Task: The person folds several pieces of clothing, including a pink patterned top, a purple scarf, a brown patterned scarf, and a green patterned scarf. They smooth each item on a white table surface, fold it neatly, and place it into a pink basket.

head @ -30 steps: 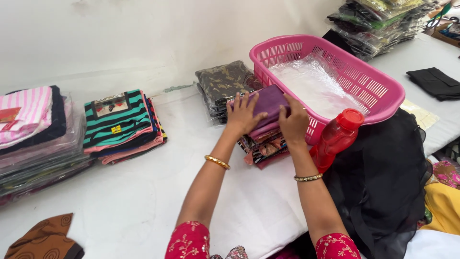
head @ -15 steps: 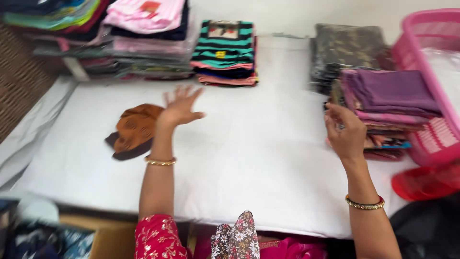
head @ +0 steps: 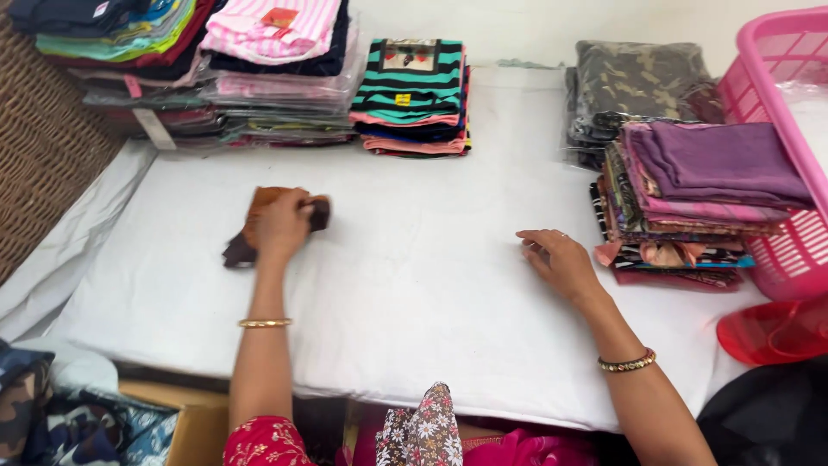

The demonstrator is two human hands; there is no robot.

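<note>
White sheet [head: 414, 285] fills most of my view; I place everything against it. Along its far edge sit the clothing stacks: a tall mixed pile [head: 198, 78] at the far left, a striped stack [head: 412, 95] mid-edge, a purple-topped stack [head: 690, 203] at the right edge beside a pink basket [head: 776, 147]. Left hand [head: 280, 226], half a second ago spread open above the brown folded cloth [head: 259, 229], now presses down on it, fingers curled over its top, on the sheet's left part. Right hand [head: 561, 261] has come off the purple-topped stack; it rests loosely open on the sheet, holding nothing.
</note>
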